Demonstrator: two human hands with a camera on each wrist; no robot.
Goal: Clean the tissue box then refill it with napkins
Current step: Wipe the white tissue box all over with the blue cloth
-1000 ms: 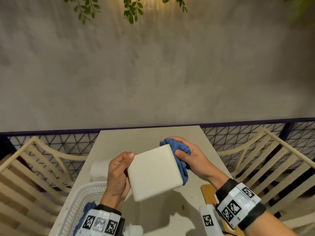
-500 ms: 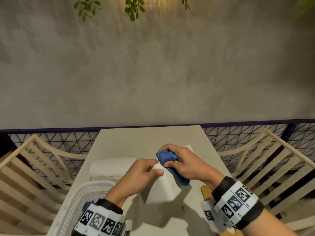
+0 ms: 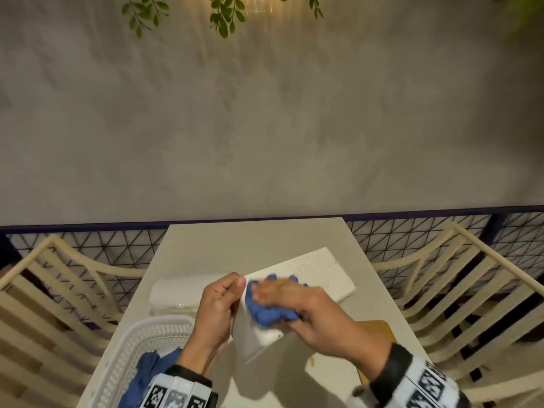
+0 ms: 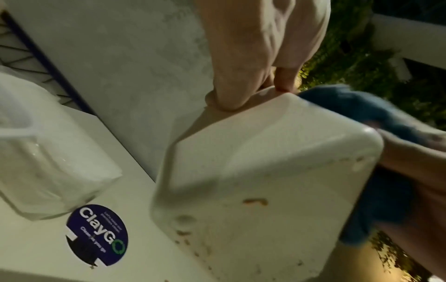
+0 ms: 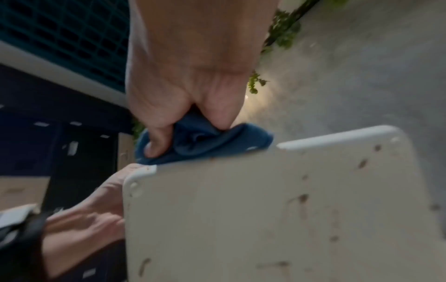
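Observation:
I hold a white tissue box (image 3: pixel 321 272) tilted above the table, one broad face up. Brown spots mark the tissue box (image 5: pixel 265 209) on its underside. My left hand (image 3: pixel 219 304) grips its near left edge, and the fingers (image 4: pixel 241 76) curl over a corner of the tissue box (image 4: pixel 265 171). My right hand (image 3: pixel 297 301) clutches a bunched blue cloth (image 3: pixel 265 312) and presses it on the upper face, next to the left hand. The cloth (image 5: pixel 205 141) is squeezed between thumb and fingers of the right hand (image 5: pixel 188 76). A wrapped napkin pack (image 3: pixel 173 293) lies on the table to the left.
A white plastic basket (image 3: pixel 141 343) with another blue cloth (image 3: pixel 147 369) in it stands at the table's near left. A wooden board (image 3: pixel 376 331) lies near the right edge. Cream slatted chairs (image 3: pixel 471 290) flank the table (image 3: pixel 250 240). A round dark sticker (image 4: pixel 96 234) is on the tabletop.
The box has been turned from a square face toward me to a long face upward. My right hand slid the cloth from the box's far right edge onto the top, beside the left hand.

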